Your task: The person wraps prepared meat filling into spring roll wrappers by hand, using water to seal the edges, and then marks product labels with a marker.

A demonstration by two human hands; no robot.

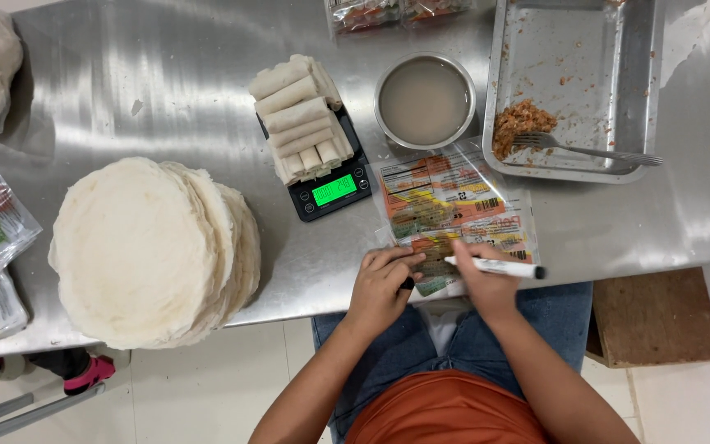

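White marker (499,267) gripped in right hand (486,284); left hand (384,284) curled, pressing glossy printed packet (449,210).

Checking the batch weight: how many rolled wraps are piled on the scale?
About 10 rolls, all stacked on the black scale left of the round metal bowl: five lie sideways on top, the rest show their ends below. More may be hidden underneath.

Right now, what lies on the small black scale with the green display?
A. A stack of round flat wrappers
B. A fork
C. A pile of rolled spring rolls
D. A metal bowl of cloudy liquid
C. The rolled spring rolls are piled on the black scale, while the round wrappers sit to its left on the table, the bowl stands beside it, and the fork rests in the metal tray.
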